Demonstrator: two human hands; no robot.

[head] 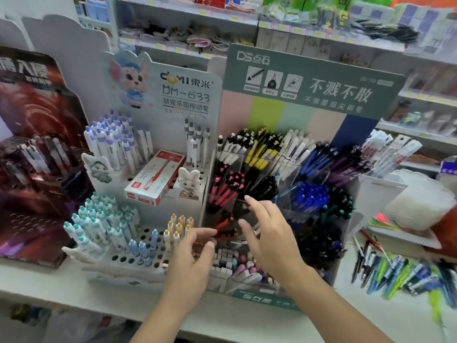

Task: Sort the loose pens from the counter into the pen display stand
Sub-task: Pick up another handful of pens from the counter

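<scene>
The green-headed pen display stand has clear compartments packed with black, yellow, white, blue, pink and red pens. My left hand reaches into a lower left compartment, its finger and thumb pinching the end of a red pen that lies among other red pens. My right hand hovers just right of it over the same compartment, fingers spread and holding nothing. Several loose pens, blue, green and black, lie on the white counter to the stand's right.
A white stand of purple, teal and yellow pens sits to the left, with a red-and-white pen box lying on it. A dark red display stands far left. Erasers fill the front tray. Stocked shelves run behind.
</scene>
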